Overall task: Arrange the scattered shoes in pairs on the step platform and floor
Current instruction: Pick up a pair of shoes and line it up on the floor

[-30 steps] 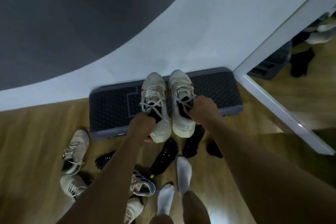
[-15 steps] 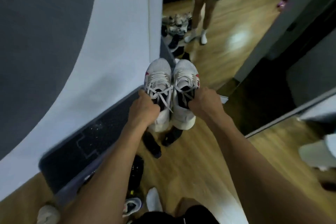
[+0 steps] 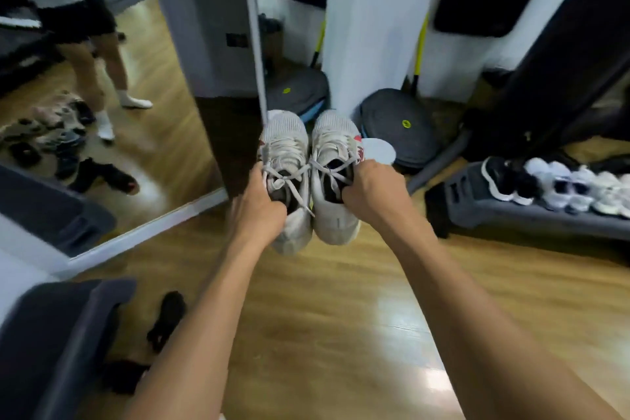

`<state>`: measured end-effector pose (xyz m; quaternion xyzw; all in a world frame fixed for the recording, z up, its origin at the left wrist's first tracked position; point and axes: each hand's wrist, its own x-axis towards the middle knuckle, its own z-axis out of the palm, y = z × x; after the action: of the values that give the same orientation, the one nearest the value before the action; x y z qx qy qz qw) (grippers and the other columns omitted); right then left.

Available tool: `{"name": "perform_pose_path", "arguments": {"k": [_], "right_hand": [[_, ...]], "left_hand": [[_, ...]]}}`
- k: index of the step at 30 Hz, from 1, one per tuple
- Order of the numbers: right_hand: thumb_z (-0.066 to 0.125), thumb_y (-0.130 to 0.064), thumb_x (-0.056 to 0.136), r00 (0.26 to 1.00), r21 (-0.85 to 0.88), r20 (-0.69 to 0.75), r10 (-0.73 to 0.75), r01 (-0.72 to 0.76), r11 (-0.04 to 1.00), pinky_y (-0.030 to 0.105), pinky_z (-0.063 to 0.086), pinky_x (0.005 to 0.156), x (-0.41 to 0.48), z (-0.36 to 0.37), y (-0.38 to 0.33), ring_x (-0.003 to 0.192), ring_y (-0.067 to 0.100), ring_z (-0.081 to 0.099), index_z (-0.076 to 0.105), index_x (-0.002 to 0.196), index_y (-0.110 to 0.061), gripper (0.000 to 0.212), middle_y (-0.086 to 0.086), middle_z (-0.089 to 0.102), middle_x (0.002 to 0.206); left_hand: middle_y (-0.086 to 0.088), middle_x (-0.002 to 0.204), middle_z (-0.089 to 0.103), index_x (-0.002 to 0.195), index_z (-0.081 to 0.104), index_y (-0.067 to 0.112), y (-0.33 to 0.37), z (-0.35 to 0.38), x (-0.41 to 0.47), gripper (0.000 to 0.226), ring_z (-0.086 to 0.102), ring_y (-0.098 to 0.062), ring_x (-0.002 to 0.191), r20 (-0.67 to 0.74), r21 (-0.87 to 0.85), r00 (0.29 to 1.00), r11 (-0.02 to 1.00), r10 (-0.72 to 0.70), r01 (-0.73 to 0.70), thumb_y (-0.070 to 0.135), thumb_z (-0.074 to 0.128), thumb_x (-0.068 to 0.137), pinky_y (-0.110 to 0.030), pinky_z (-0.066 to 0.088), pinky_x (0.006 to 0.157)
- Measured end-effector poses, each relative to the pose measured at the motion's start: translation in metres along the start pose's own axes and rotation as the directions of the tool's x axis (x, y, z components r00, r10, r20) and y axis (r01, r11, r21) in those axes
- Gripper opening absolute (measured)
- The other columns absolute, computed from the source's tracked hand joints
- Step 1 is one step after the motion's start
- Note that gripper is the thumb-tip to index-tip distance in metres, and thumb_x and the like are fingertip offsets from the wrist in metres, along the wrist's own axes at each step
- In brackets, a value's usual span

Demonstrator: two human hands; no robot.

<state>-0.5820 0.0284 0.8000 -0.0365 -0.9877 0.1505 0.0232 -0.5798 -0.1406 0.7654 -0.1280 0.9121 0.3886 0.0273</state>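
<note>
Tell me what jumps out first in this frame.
Dead centre, the left hand and right hand each hold up one white sneaker: left sneaker, right sneaker, side by side above the wooden floor. At right, a step platform already carries a row of shoes; at left, a mirror reflects a shoe pile.

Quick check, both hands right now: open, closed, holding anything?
Left hand: closed on the left white sneaker, gripping at its opening.
Right hand: closed on the right white sneaker, gripping at its opening.
</note>
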Motion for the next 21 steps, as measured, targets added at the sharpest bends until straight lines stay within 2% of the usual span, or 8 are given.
{"name": "perform_pose_path", "arguments": {"k": [4,7,11,13,16,18,21], "right_hand": [[0.052,-0.014,0.080,0.975,0.004,-0.041,0.218,-0.218,0.976,0.032,0.037,0.065,-0.010,-0.037,0.119,0.089,0.038,0.060,0.058,0.093,-0.003,0.018,0.019,0.066,0.100],[0.051,-0.013,0.079,0.916,0.073,-0.051,0.397,-0.393,0.917,0.031,0.035,0.062,-0.019,-0.058,0.196,0.073,0.032,0.049,0.050,0.080,-0.008,0.006,0.018,0.065,0.094],[0.054,-0.015,0.078,0.829,0.123,-0.090,0.552,-0.541,0.832,0.031,0.038,0.061,-0.025,-0.082,0.281,0.071,0.031,0.047,0.050,0.078,-0.009,0.006,0.013,0.061,0.084],[0.055,-0.018,0.080,0.781,0.127,-0.079,0.619,-0.608,0.783,0.031,0.039,0.063,-0.023,-0.091,0.320,0.073,0.031,0.050,0.052,0.082,-0.010,0.008,0.011,0.060,0.084],[0.054,-0.019,0.081,0.720,0.117,-0.092,0.688,-0.679,0.725,0.030,0.038,0.065,-0.015,-0.102,0.382,0.079,0.032,0.055,0.053,0.082,-0.011,0.009,0.012,0.065,0.090],[0.054,-0.017,0.081,0.676,0.127,-0.082,0.732,-0.722,0.680,0.030,0.038,0.064,-0.010,-0.106,0.420,0.075,0.032,0.052,0.053,0.080,-0.011,0.006,0.011,0.062,0.084],[0.055,-0.014,0.081,0.624,0.137,-0.043,0.780,-0.770,0.624,0.026,0.035,0.059,-0.002,-0.103,0.476,0.065,0.026,0.044,0.052,0.079,-0.012,0.004,0.006,0.051,0.075]], "left_hand": [[-0.002,0.128,0.059,0.137,0.024,0.049,0.085,0.095,-0.017,0.076,0.054,-0.033,0.113,0.121,0.005,0.984,0.991,0.130,-0.132,0.011,0.048,0.076,-0.034,0.040,0.082],[-0.001,0.127,0.059,0.137,0.024,0.051,0.142,0.154,-0.027,0.069,0.054,-0.034,0.112,0.184,0.005,0.954,0.970,0.239,-0.244,0.018,0.049,0.082,-0.037,0.040,0.080],[-0.003,0.127,0.058,0.137,0.027,0.043,0.208,0.229,-0.031,0.069,0.056,-0.035,0.108,0.307,-0.017,0.875,0.921,0.374,-0.388,0.012,0.046,0.079,-0.036,0.043,0.080],[-0.005,0.127,0.058,0.139,0.026,0.042,0.237,0.264,-0.030,0.074,0.055,-0.036,0.108,0.365,-0.019,0.840,0.905,0.402,-0.425,0.008,0.044,0.077,-0.036,0.042,0.078],[-0.004,0.132,0.056,0.141,0.025,0.041,0.284,0.324,-0.031,0.079,0.053,-0.035,0.115,0.442,-0.054,0.780,0.881,0.444,-0.471,0.005,0.044,0.073,-0.037,0.041,0.083],[-0.004,0.132,0.055,0.143,0.023,0.040,0.310,0.362,-0.031,0.081,0.051,-0.034,0.117,0.484,-0.056,0.747,0.868,0.456,-0.493,0.004,0.044,0.074,-0.034,0.040,0.083],[-0.008,0.128,0.056,0.145,0.019,0.039,0.335,0.421,-0.031,0.083,0.054,-0.035,0.109,0.551,-0.043,0.720,0.876,0.422,-0.481,0.003,0.045,0.075,-0.034,0.040,0.077]]}}
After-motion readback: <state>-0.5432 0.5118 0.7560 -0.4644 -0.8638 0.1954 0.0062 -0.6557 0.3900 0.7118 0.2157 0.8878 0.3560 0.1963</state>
